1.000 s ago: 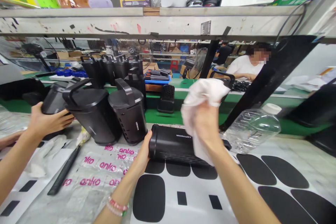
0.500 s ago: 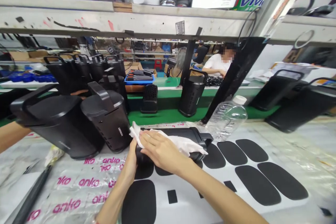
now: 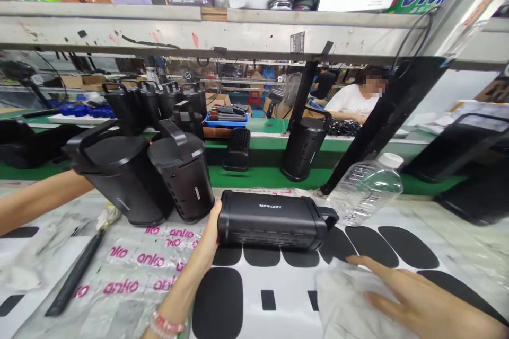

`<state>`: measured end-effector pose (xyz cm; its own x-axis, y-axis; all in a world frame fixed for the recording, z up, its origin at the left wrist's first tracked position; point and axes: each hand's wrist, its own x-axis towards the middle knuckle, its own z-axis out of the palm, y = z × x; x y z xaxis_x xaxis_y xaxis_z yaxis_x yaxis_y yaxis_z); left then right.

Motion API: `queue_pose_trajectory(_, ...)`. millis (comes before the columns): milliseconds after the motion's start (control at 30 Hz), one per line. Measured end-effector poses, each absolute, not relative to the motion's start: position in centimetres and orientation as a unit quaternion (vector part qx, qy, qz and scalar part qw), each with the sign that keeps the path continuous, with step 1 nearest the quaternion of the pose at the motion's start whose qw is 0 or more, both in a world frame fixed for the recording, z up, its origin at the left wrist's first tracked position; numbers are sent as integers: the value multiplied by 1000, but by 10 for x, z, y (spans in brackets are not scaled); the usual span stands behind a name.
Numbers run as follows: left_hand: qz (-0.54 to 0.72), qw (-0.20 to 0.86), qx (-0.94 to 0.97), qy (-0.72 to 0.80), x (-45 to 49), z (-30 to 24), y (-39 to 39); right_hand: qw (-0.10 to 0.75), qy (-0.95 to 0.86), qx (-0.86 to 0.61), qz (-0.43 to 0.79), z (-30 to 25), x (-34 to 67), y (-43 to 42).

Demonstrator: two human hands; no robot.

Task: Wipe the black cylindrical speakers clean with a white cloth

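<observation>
A black Merkury speaker [image 3: 270, 220] lies on its side across the bench in front of me. My left hand [image 3: 207, 243] grips its left end, thumb on the near side. My right hand [image 3: 417, 302] rests at the lower right with its fingers stretched flat on a crumpled white cloth [image 3: 342, 302], which lies on the bench just in front of the speaker. Under both is a white sheet with black oval pads [image 3: 218, 302].
Two upright black speakers [image 3: 127, 175] [image 3: 186, 175] stand left of mine, with another person's arm [image 3: 40, 206] reaching to them. A clear plastic bottle [image 3: 368, 188] leans at the right. Anko bags [image 3: 135, 270] and a black tool [image 3: 73, 275] lie at the left. Beyond runs a green conveyor belt [image 3: 258, 175].
My right hand has taken the cloth off the speaker's top and laid it down on the bench at the lower right. My left hand stays on the speaker's end.
</observation>
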<state>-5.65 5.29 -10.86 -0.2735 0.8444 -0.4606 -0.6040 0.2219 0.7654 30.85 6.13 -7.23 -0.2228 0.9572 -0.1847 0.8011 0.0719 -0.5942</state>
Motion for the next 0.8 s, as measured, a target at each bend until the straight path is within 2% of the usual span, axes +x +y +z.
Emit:
queue_pose_trajectory(133,615,587,122,512,-58,-112,54,20,-774,-549,314,-67,295,49)
queue_pose_trajectory(333,602,592,122,522,-60,-114,53,47,-830,-518,202,-133,246,15)
queue_pose_trajectory(400,599,590,122,528,-59,-113,52,109,-839,-498,192,-149,247,8)
queue_pose_trajectory(500,605,578,130,532,-59,-111,51,276,-789,-518,182,-136,256,14)
queue_pose_trajectory(567,603,576,132,536,-59,-111,52,390,-719,-561,123,-112,253,32)
queue_pose_trajectory(633,599,575,131,542,-60,-112,54,467,-686,-558,22,-94,237,54)
queue_pose_trajectory(733,598,567,128,552,-60,-115,55,469,-761,-435,-112,-93,192,77)
queue_pose_trajectory(800,595,563,124,561,-61,-117,54,421,-810,-381,-146,-105,164,76)
